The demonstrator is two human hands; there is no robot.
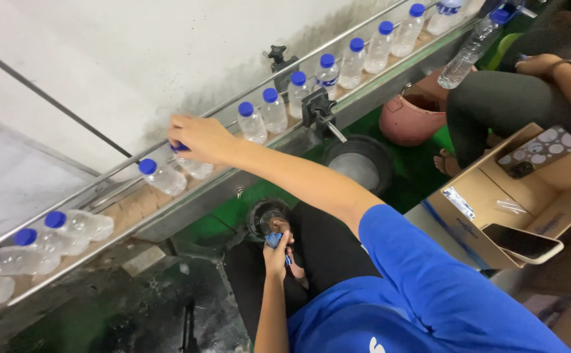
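My right hand (200,138) reaches out to the conveyor (168,219) and closes its fingers on the blue cap of a small clear bottle (195,168) standing on the belt. My left hand (277,252) rests low by my knee, closed around blue bottle caps (273,239). A capped bottle (162,176) leans just left of the held one. More upright capped bottles (328,73) run in a line up the belt to the right. Further left, capped bottles (79,225) lie on their sides.
Another person sits at the upper right, a hand (539,64) on a knee, next to a larger bottle (472,46). An open cardboard box (478,209) carries two phones (522,242). A pink bucket (415,121) and a round grey container (359,162) stand on the green floor.
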